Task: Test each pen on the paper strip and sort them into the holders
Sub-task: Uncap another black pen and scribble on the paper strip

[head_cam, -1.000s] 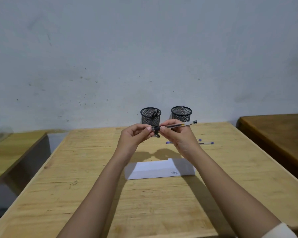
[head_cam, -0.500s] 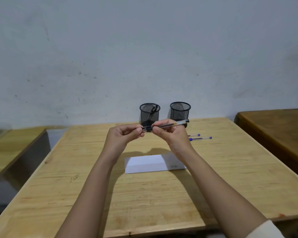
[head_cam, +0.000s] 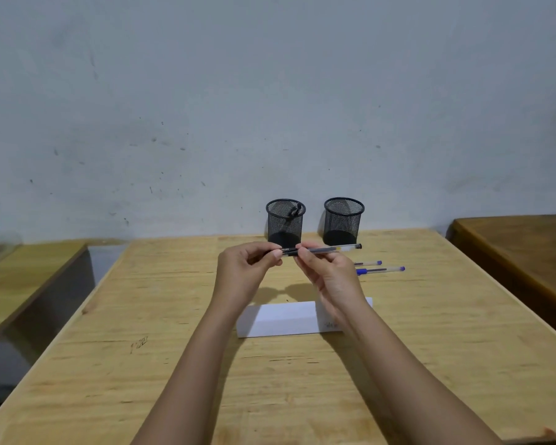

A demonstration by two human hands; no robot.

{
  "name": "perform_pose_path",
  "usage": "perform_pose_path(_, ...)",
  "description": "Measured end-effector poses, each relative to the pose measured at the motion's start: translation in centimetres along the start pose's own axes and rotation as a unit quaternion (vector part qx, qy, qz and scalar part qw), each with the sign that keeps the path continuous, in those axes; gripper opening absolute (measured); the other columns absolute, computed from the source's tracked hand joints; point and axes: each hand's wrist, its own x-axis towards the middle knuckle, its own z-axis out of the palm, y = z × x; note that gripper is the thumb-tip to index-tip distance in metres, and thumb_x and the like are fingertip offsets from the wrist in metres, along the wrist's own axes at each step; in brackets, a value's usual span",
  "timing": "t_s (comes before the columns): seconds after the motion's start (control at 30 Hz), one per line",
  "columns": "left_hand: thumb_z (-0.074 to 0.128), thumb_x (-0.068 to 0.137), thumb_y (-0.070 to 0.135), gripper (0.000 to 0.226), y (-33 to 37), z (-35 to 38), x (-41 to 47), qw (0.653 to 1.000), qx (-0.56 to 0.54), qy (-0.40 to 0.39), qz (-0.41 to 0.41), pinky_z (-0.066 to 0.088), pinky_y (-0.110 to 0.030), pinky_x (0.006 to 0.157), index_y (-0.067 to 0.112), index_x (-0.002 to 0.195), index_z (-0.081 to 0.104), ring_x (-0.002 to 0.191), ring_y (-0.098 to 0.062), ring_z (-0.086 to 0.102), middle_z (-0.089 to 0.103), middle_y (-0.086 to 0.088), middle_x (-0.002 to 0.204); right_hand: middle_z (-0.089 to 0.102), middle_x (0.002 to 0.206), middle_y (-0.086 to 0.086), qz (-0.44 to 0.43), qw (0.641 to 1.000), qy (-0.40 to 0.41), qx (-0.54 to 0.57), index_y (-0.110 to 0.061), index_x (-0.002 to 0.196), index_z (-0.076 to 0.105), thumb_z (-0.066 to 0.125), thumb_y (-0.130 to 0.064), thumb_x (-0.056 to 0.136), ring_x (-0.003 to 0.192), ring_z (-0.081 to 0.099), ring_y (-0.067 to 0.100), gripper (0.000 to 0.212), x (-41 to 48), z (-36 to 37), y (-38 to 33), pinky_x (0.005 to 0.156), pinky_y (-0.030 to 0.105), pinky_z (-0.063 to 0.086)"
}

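Forearms: both reach up from the bottom edge, bare, meeting over the middle of the counter (head_cam: 142, 316); pale wood, a small pencilled mark on its left part
Paper strip (head_cam: 280, 319): white, flat on the counter beneath the wrists; a faint scribble near its right end, partly behind the right forearm; too small to read
Left hand (head_cam: 243, 271): raised above the strip, fingers curled, thumb and forefinger pinched on the dark left end of the pen; whether that end is a cap I cannot tell
Right hand (head_cam: 329, 277): fingertips closed round the barrel just right of the left hand's pinch; the two hands nearly touching
Held pen (head_cam: 321, 249): level, left to right, in the air in front of the holders; dark at the left, clear barrel with a yellowish patch toward the right, dark tip at the far right end
Loose pens (head_cam: 381, 270): two lying on the counter right of the right hand, side by side, blue at their ends; the nearer one longer in view, the farther one partly hidden by the hand
Left holder (head_cam: 285, 224): black mesh cup, upright at the back of the counter; one dark pen leaning inside
Right holder (head_cam: 343, 221): matching mesh cup just beside it, apart; nothing seen through the mesh
Wall (head_cam: 270, 107): grey, scuffed, right behind the holders
Side tables: a wooden one on each flank, the right one darker
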Motion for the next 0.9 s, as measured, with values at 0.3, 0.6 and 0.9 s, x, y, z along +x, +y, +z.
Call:
perform_pose_path(0.3, 0.067, 0.081, 0.001, 0.008, -0.2, -2.3, 0.1, 0.992, -0.096, 0.002, -0.086, 0.055, -0.015, 0.069, 0.003, 0.088, 0.071, 0.069, -0.008, 0.07, 0.073, 0.0, 0.069, 0.072, 0.069, 0.0, -0.032, 0.992, -0.031, -0.115, -0.004, 0.083, 0.067, 0.063, 0.006, 0.079, 0.068, 0.068, 0.007, 0.012, 1.0, 0.2, -0.9, 0.068, 0.017, 0.055)
perform_pose_path(0.6, 0.069, 0.08, 0.006, 0.009, -4.1, -10.0, 0.7, 0.989, 0.026, 0.113, -0.095, 0.052, -0.01, 0.072, 0.008, 0.089, 0.071, 0.074, -0.011, 0.068, 0.073, 0.004, 0.071, 0.07, 0.066, -0.003, -0.093, 0.991, 0.088, -0.026, -0.005, 0.08, 0.062, 0.068, 0.0, 0.068, 0.068, 0.068, 0.007, 0.015, 1.8, -4.9, -5.2, 0.069, 0.016, 0.055)
perform_pose_path(0.9, 0.071, 0.08, 0.012, 0.009, -8.6, -6.8, 0.4, 0.976, 0.182, 0.062, -0.098, 0.043, -0.017, 0.077, 0.01, 0.089, 0.073, 0.089, -0.013, 0.063, 0.071, 0.0, 0.091, 0.065, 0.075, 0.004, -0.098, 0.959, 0.119, -0.237, -0.019, 0.069, 0.061, 0.077, -0.009, 0.071, 0.075, 0.059, 0.02, 0.019, 1.5, -4.6, -3.4, 0.069, 0.032, 0.047)
